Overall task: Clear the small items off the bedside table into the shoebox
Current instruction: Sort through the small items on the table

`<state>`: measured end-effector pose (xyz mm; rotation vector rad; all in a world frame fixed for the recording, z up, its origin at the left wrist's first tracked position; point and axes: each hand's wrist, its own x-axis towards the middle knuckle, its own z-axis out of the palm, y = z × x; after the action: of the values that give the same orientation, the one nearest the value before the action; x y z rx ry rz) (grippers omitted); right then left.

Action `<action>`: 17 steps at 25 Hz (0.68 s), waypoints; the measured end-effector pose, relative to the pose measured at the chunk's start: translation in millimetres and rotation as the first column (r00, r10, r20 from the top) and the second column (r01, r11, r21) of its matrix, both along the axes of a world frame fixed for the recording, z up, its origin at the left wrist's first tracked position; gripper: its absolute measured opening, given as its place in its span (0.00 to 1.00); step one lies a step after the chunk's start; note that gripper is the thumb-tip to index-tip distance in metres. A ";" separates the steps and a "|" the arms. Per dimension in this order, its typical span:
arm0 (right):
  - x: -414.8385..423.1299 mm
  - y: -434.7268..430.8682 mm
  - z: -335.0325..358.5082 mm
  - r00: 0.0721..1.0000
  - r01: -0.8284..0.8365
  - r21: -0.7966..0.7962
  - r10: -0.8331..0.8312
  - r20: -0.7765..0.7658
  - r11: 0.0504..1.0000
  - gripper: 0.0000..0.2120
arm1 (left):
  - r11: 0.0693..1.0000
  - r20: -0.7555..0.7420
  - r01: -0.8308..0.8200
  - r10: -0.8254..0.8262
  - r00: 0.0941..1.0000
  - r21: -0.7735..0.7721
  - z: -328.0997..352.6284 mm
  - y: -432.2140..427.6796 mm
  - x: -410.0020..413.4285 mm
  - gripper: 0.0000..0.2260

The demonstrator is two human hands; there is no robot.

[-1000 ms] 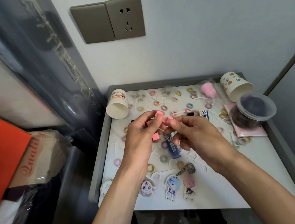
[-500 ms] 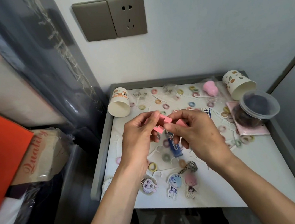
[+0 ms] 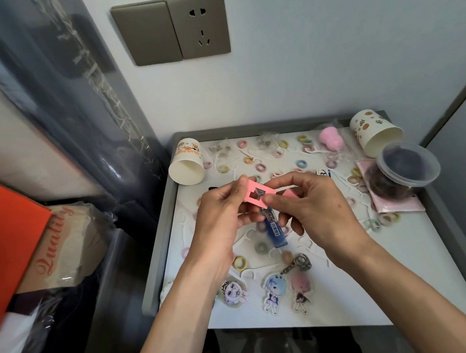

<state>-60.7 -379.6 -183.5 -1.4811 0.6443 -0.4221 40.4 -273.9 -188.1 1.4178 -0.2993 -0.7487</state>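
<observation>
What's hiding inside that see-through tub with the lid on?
Through the clear lidded tub a dark brownish heap shows, maybe hair ties; the cloudy plastic blurs it. The tub sits on a flat pink packet.

Head camera, facing down, probably close above table

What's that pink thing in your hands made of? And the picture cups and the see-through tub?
Pink card: likely thin cardboard; it is flat and matte, with a cut-out window. Left cup and right cup: probably paper, with matte white insides and printed outsides. Tub: seemingly clear glossy plastic; dark contents show through.
</observation>
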 end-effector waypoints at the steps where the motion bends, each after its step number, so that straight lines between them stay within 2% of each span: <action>1: 0.1 -0.2 -0.4 1.000 -0.002 0.000 0.002 0.004 1.000 0.05 | 1.000 -0.021 0.009 -0.009 1.000 -0.007 0.0 0.6 1.1 0.14; 4: 0.0 -0.3 -1.3 1.000 -0.009 0.022 0.009 0.029 1.000 0.05 | 0.998 -0.110 0.034 -0.040 0.993 -0.059 0.3 2.7 4.5 0.12; 6: -0.4 -1.0 -1.7 0.999 -0.014 0.035 0.012 0.052 0.999 0.06 | 0.996 -0.114 0.033 -0.043 0.993 -0.085 -0.2 3.2 4.4 0.11; 10: 0.2 -2.8 -3.1 0.996 -0.001 0.025 -0.001 0.090 1.000 0.07 | 0.995 -0.018 0.005 -0.007 1.000 -0.100 -0.9 1.4 -1.8 0.06; 17: 1.4 -1.2 -3.9 0.996 0.009 -0.078 -0.003 0.085 0.997 0.09 | 0.993 0.073 -0.078 0.084 0.994 -0.086 -0.9 -1.0 -5.7 0.07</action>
<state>-59.2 -380.9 -187.4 -1.5273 0.5704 -0.5174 34.7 -274.9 -189.0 1.3742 -0.3266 -0.6098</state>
